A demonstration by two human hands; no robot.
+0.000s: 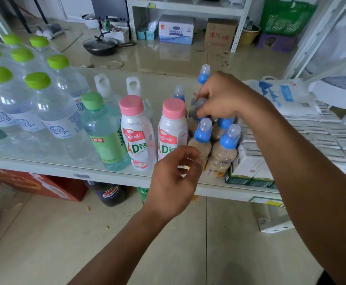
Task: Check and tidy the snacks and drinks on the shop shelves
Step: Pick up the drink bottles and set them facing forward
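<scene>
Right hand (225,97) reaches forward, fingers pinching a bottle cap (200,104); left hand (173,179) hovers lower, fingers loosely curled.

You have bright, even daylight over the whole view, with only soft shadow beneath the shelf (44,170) and a pale sheen on the glossy floor (147,58) behind it, which mirrors the boxes (176,29) standing there. Your right hand (227,95) and the blue-capped bottle (199,105) it grips are smeared by motion blur, and your left hand (174,179) is slightly soft. The wide lens bows the shelf's front edge and makes the water bottles (24,95) at the left lean outward.
</scene>
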